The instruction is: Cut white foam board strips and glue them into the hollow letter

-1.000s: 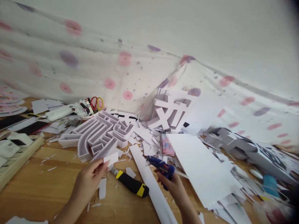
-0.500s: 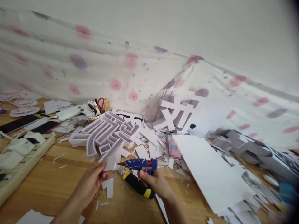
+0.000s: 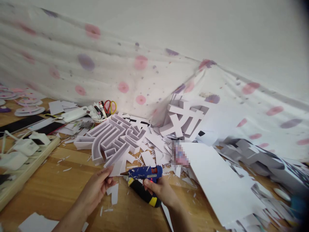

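Observation:
My left hand pinches a white strip of card or foam board between thumb and fingers. The strip slants up beside a white hollow letter form with raised walls. In my right hand is a blue glue gun, wrapped by the fingers, with a red light glowing on it. Its nozzle points left and is at the strip's lower edge; whether they touch I cannot tell. Beneath the gun lies a tool with a black and yellow handle, partly hidden by the right hand.
Behind stands another white raised character. White scraps litter the wooden table. To the right lies a large white board; on the left, a power strip with plugged-in chargers. Scissors and pens stand in a basket.
The view has shifted slightly, so the table and letters appear a little farther right. The glue gun's nozzle has come slightly lower and closer to the strip's edge. Both hands keep their grips.

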{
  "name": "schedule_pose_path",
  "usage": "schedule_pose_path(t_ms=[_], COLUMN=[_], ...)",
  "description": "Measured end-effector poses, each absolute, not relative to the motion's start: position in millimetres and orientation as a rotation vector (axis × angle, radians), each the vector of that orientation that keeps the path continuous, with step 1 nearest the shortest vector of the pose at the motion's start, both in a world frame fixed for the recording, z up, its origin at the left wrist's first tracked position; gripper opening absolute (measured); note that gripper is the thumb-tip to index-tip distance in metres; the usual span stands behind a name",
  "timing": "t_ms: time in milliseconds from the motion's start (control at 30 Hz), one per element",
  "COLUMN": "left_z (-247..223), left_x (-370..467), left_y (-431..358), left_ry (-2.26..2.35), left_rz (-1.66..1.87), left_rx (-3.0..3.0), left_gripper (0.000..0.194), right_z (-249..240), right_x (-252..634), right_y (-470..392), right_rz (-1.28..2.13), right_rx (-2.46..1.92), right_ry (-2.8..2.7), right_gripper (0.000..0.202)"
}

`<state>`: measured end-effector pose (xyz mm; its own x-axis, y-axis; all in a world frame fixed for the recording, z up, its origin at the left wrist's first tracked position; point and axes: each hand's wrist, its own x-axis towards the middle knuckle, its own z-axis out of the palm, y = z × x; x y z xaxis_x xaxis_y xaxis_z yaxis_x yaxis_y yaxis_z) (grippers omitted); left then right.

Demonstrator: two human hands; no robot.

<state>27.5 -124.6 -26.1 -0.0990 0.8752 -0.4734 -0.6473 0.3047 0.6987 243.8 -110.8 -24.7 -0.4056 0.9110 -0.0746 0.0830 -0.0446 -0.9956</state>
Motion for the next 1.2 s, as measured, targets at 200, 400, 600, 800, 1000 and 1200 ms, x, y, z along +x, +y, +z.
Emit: schedule_pose_path(t_ms=[200,400,600,800,1000,1200], left_z=[-27.1,-28.2,-22.7,-23.2,-24.6,-33.7], left_x=[26.9,27.5,30.3,30.5,29.1,26.9], left_y=[-127.2,-128.4,-128.0,-128.8,-130.3,-128.3], left_ry=[1.079,1.048,1.083,1.079,1.068,1.215], left_rz=[1.316,1.310,1.310,1.312,1.290,1.281], left_rx=[0.269,0.273,0.245,0.229,0.256,0.456], left_gripper=[0.016,0.019,0.014,0.013,0.019,0.033], right_z=[-25.8,-23.5,-20.4,-24.0,-20.3,-14.7], right_x=[244.2,244.8,244.1,245.2,244.5,249.0], right_y=[-110.0,-108.6,-106.2,-103.1,-102.5,-101.6], right_rz=[1.581,1.542,1.493,1.489,1.470,1.496], right_rx=[-1.109,-1.104,-1.085,-1.079,-1.148,-1.164], right_ry=[-1.526,-1.540,-1.545,-1.525,-1.467,-1.464], right_gripper=[0.050,0.050,0.049,0.047,0.051,0.052])
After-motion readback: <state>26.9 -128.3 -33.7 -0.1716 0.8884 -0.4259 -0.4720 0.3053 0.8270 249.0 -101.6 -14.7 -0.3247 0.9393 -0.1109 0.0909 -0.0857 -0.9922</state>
